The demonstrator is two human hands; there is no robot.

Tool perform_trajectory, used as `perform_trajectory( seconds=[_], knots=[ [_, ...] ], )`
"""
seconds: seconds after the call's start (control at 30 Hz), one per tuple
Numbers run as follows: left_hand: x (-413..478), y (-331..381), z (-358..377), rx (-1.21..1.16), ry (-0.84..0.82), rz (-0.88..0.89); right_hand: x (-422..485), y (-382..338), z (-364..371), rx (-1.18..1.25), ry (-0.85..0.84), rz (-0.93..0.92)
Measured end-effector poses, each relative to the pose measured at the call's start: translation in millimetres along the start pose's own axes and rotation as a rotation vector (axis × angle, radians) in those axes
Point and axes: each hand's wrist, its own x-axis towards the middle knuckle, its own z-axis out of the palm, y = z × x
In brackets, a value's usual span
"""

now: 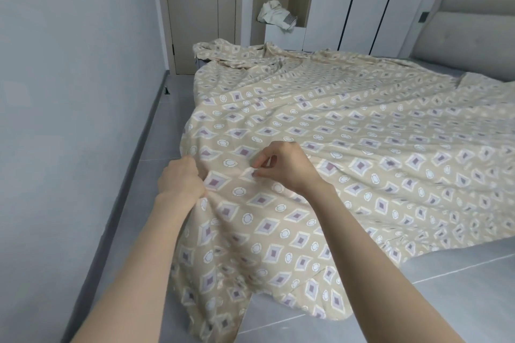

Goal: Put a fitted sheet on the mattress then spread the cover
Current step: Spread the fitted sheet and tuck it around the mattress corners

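Observation:
A beige sheet (348,131) printed with purple diamonds and white circles lies spread over the mattress, wrinkled and bunched at the far left corner. Its near corner hangs off the bed down to the floor. My left hand (179,179) grips a gathered fold of the sheet at this near corner. My right hand (284,166) pinches the fabric edge between thumb and fingers just to the right of it. A strip of grey mattress (446,71) shows bare near the headboard.
A grey padded headboard (473,28) stands at the right. A wall runs along the left with a narrow strip of tiled floor (164,131) beside the bed. Behind are a door (200,8), a wooden shelf niche with crumpled white cloth (274,14), and wardrobe doors.

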Motion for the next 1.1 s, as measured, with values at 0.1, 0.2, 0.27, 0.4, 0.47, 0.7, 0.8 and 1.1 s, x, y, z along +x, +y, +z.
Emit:
perform_trajectory(
  seconds=[0.1,0.2,0.27,0.4,0.47,0.7,0.8,1.1],
  knots=[
    [3,-9,0,0.055,-0.002,-0.025,-1,-9,1,-0.013,-0.018,-0.014],
    [7,-19,-2,0.048,0.007,-0.040,0,-15,5,-0.047,-0.075,-0.015],
    [10,-25,-1,0.042,0.025,-0.047,-1,-16,7,-0.029,-0.074,-0.007],
    [13,-36,6,-0.038,0.020,0.023,-1,-15,4,0.009,-0.072,0.004],
    [13,-35,10,-0.041,0.022,0.081,-3,-15,2,0.022,-0.113,0.035],
    [12,-25,23,0.032,-0.185,0.089,-23,17,24,-0.320,-0.670,0.337],
    [11,-28,27,0.051,-0.156,0.106,-42,40,65,-0.307,-0.645,0.371],
    [20,-36,21,0.029,-0.156,0.178,-51,28,138,-0.347,-0.263,0.442]
  ],
)
